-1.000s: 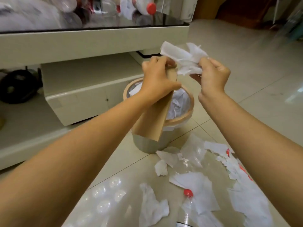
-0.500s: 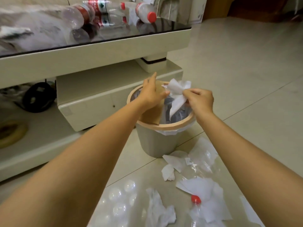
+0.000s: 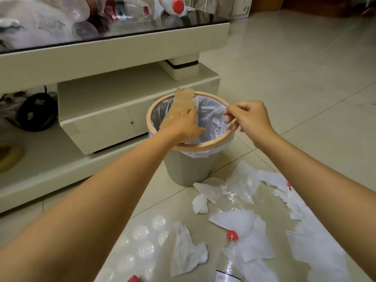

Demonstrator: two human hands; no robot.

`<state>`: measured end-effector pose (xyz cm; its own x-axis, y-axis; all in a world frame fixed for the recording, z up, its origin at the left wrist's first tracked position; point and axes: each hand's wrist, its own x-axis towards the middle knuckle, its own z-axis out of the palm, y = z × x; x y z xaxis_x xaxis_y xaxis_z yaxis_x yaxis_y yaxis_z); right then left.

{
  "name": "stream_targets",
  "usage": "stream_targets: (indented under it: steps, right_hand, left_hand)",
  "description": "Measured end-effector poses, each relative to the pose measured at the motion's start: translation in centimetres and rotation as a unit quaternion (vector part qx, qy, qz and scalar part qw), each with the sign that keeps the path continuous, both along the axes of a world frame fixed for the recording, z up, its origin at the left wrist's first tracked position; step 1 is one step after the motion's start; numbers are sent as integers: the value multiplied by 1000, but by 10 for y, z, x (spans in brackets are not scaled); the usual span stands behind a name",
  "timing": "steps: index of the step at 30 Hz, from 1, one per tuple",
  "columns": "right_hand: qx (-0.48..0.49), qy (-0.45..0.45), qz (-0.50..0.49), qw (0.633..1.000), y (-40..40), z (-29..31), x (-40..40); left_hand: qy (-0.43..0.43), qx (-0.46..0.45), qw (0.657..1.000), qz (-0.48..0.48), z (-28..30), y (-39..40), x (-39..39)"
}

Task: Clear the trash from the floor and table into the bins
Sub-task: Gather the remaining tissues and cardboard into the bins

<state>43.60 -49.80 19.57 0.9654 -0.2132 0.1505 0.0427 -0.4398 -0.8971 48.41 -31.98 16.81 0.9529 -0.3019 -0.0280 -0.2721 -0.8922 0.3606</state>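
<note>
The bin (image 3: 189,159) stands on the floor (image 3: 305,78), just in front of the table (image 3: 122,47). A white liner (image 3: 209,117) covers its inside and folds over the tan rim.

Left arm: extended forward, forearm crossing the near rim of the bin. The left hand (image 3: 183,123) sits palm down inside the bin mouth, fingers spread flat against a strip of cardboard (image 3: 183,102). The cardboard leans on the far rim, its upper end projecting above the rim. Whether the fingers grip the cardboard or only press on it cannot be told.

Right arm: extended forward from the right of the bin. The right hand (image 3: 248,119) hovers at the right rim, wrist raised, thumb and forefinger drawn close together and the other fingers curled loosely. Whether the fingertips pinch anything cannot be told.

Trash near the bin, on the floor on its near side:
- torn paper (image 3: 244,226), several pieces, some touching the bin's base;
- crumpled tissue (image 3: 187,251);
- a clear bottle (image 3: 230,259) with a red cap, lying on the paper;
- a clear blister sheet (image 3: 142,249), left of the tissue.

Behind the bin, more bottles (image 3: 173,6) lie on the tabletop.
</note>
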Motion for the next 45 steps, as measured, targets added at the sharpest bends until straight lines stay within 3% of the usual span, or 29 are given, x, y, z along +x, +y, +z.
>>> stream_targets:
  steps: [2, 4, 6, 12, 18, 21, 24, 26, 28, 31, 33, 35, 40, 45]
  right_hand:
    - [5, 10, 3, 1000, -10, -2, -4]
    - [13, 18, 10, 1000, -20, -5, -7]
    - [15, 21, 16, 1000, -31, -7, -10]
    - [10, 34, 22, 999, -58, -22, -22]
    - [-57, 85, 75, 992, -71, -51, -37]
    - [-96, 110, 119, 982, -80, -65, -46]
    - [-138, 131, 137, 972, -95, -86, -56]
    - [-164, 135, 140, 967, -104, -104, -62]
    - [-188, 140, 140, 962, -113, -127, -67]
    - [-228, 176, 158, 945, -124, -161, -66]
    - [-270, 216, 188, 920, -128, -179, -61]
    - [-308, 241, 210, 896, -129, -192, -53]
    - [-354, 291, 201, 866, -124, -216, -31]
    - [-351, 331, 184, 856, -121, -236, -16]
  left_hand:
    - [55, 62, 997, -2, -4, -1, 4]
    - [198, 56, 979, -7, -9, -6, 4]
    - [233, 43, 972, -6, -15, -9, 7]
    - [58, -71, 995, 23, -18, -19, 11]
    - [-95, -83, 991, -35, -6, -59, -33]
    - [-207, -73, 973, -69, -18, -75, -57]
    - [-334, -13, 928, -165, -43, -82, -72]
    - [-345, 0, 908, -237, -66, -91, -81]
    - [-297, 27, 911, -285, -93, -97, -85]
    - [-78, 100, 961, -248, -135, -95, -82]
    - [41, 211, 950, -227, -161, -86, -74]
    - [103, 246, 936, -232, -185, -75, -70]
    - [212, 106, 956, -173, -212, -59, -78]
    - [239, -81, 965, -66, -208, -59, -94]
